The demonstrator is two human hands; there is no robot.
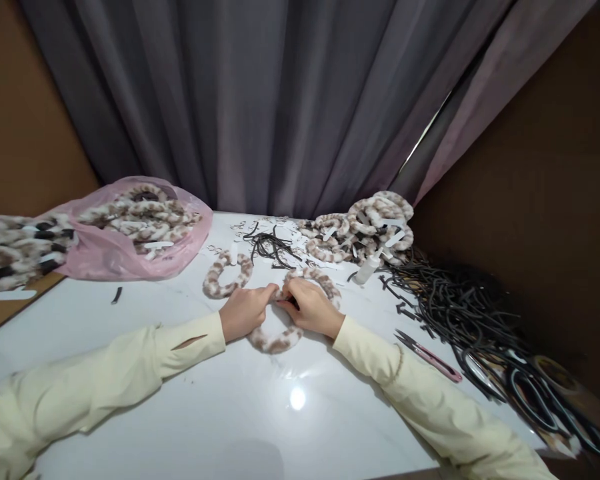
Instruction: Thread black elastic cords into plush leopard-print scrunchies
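Note:
Close together above the table's middle, my left hand (246, 310) and my right hand (313, 307) are both closed, fingertips almost meeting. Between them they grip a fluffy white-and-brown plush ring (276, 341), whose curved lower part hangs toward me. The spot under my fingers is hidden. Just behind my right hand lies another furry curve (325, 283); I cannot tell whether it belongs to the same piece. A similar plush ring (215, 283) with a white tag (234, 253) rests beyond my left hand.
Black cords (273, 245) lie behind my hands. A pink plastic bag (87, 250) of plush rings stands back left, with a plush pile (375, 220) back right. Near it are a small white bottle (367, 268), pink-handled thread snips (433, 360) and a black cord heap (460, 300).

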